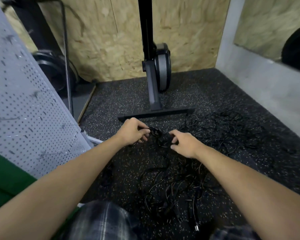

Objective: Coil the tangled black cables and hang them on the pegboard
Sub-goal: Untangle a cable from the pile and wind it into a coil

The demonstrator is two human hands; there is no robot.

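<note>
Floor (111, 101) is mostly carrying tangled cables (180, 187); left hand (133, 131) & right hand (184, 144) are gripping one small coil (155, 132), pegboard (24, 101) upper left waiting.

Floor (215, 94): carries the stand and all loose cables.
Stand (156, 94): at 12 o'clock from the hands, its foot bar just beyond them, board wall (111, 40) behind.
Pegboard (24, 101): at 9 o'clock, along the left side.
Coil (157, 135): between left hand (132, 131) and right hand (185, 144), gripped by both.
Far cable heap (223, 130): at 2 o'clock.
Near cable heap (171, 191): at 6 o'clock, between the forearms.
Weight plates (54, 66): at 10 o'clock, behind the pegboard.
</note>
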